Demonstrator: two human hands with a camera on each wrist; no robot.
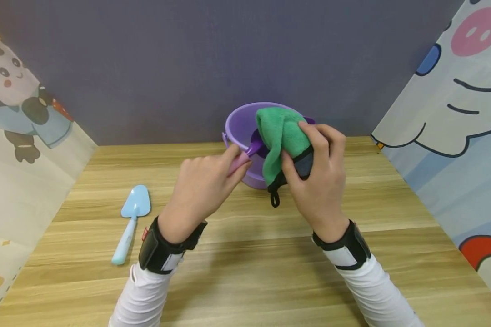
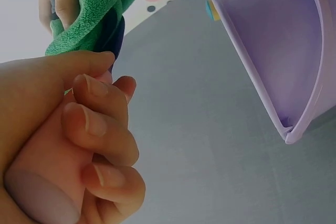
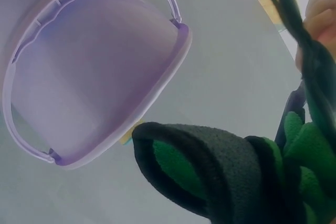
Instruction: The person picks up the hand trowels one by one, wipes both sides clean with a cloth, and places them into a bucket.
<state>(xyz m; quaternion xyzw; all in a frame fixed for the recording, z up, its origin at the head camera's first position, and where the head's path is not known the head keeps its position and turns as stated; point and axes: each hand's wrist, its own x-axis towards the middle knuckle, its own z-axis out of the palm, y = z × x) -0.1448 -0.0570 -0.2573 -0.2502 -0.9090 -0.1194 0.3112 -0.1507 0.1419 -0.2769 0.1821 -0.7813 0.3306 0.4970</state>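
Note:
A toy shovel (image 1: 255, 147) with a pink handle and a purple head is gripped by my left hand (image 1: 202, 184), its fingers curled round the handle in the left wrist view. My right hand (image 1: 322, 175) holds a green cloth (image 1: 284, 129) with a dark grey back, black edging and a small loop. The cloth lies against the shovel's head and hides most of it. Behind both hands a light purple bucket (image 1: 239, 122) stands on the table. In the right wrist view the cloth's folded corner (image 3: 231, 163) hangs near the bucket's rim (image 3: 163, 80).
To the left, a light blue toy shovel (image 1: 136, 204) lies on the wood-grain table (image 1: 245, 272). A grey wall (image 1: 167, 68) rises behind the bucket. Panels with cartoon prints border the left and right sides.

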